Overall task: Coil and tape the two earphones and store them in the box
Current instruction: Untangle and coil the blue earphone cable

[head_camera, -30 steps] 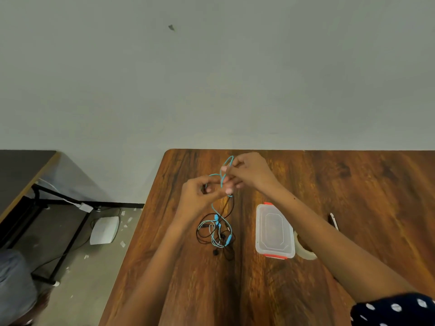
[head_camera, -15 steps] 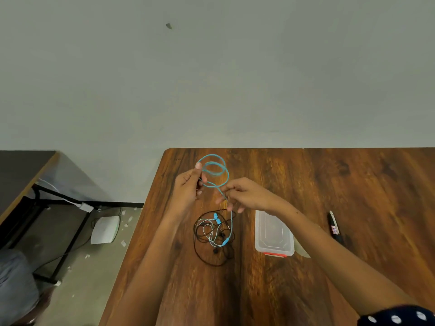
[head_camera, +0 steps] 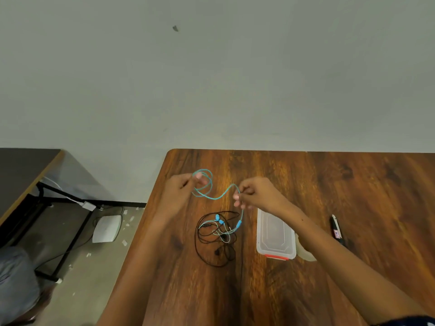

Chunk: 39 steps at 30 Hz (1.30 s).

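Your left hand (head_camera: 181, 188) pinches a small coil of the blue earphone (head_camera: 213, 196) cable between thumb and fingertips, loops standing up over the far-left part of the bench (head_camera: 353, 184). Your right hand (head_camera: 255, 194) has its fingers curled round the same cable further along. Between the hands the cable sags and runs left to right; from your right hand it drops toward you to the blue earbuds, which lie on the tangled black earphone (head_camera: 211, 243). That black cable sprawls in loose loops on the bench, with no clear direction. The box (head_camera: 275, 234) lies just right of the tangle, long axis running near to far, red latch at the near end. Half a second ago your hands were closer together; now they are apart and the span between them is longer.
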Each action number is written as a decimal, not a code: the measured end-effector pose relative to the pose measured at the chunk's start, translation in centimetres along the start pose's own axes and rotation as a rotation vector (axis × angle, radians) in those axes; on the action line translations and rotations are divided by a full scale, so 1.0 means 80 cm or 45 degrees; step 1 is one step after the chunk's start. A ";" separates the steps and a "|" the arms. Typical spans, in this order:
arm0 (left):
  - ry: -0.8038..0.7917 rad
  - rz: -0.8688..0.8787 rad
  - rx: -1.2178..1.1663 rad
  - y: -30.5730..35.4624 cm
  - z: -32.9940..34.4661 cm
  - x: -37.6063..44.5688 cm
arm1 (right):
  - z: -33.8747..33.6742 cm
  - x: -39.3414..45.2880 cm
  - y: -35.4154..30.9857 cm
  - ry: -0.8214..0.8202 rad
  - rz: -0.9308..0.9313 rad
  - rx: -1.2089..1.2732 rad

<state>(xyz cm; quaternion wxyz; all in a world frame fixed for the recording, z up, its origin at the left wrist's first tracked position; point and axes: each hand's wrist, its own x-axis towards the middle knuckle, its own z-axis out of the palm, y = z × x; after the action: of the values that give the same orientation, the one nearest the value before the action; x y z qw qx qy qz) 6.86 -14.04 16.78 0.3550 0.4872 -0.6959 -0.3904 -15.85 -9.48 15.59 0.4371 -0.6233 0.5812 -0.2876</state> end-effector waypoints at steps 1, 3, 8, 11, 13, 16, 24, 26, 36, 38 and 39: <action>-0.115 0.010 0.042 0.001 0.007 -0.004 | 0.000 0.002 -0.010 0.072 -0.047 0.078; -0.296 0.025 0.033 0.004 0.024 -0.012 | -0.001 0.008 -0.032 0.162 -0.137 0.254; -0.289 -0.047 -0.370 0.027 0.051 -0.026 | 0.002 0.020 -0.064 0.205 -0.176 0.505; -0.311 -0.063 -0.382 0.033 0.055 -0.025 | 0.002 0.017 -0.068 0.149 -0.170 0.595; -0.260 -0.092 -0.445 0.036 0.054 -0.024 | 0.000 0.012 -0.064 0.204 -0.178 0.590; -0.068 -0.240 -0.662 0.035 0.047 -0.015 | 0.000 -0.002 -0.040 0.496 -0.100 0.402; 0.042 -0.421 -1.220 0.044 0.046 0.005 | 0.068 0.004 0.011 -0.018 0.058 -0.069; 0.076 -0.406 -1.225 0.044 0.039 0.008 | 0.074 0.017 0.013 0.028 0.079 -0.177; 0.006 -0.034 -0.202 0.014 0.021 -0.021 | 0.012 0.020 -0.052 0.130 0.087 0.511; -0.135 0.004 -0.224 0.016 0.032 -0.023 | 0.010 0.019 -0.071 0.098 0.024 0.514; -0.184 0.011 -0.212 0.017 0.036 -0.024 | 0.010 0.018 -0.080 0.084 -0.011 0.501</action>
<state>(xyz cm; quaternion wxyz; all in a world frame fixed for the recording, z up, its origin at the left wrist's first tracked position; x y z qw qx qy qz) 4.29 -11.37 16.50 0.3448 0.4235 -0.6869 -0.4795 -11.88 -11.08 20.62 0.5299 -0.5185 0.5252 -0.4178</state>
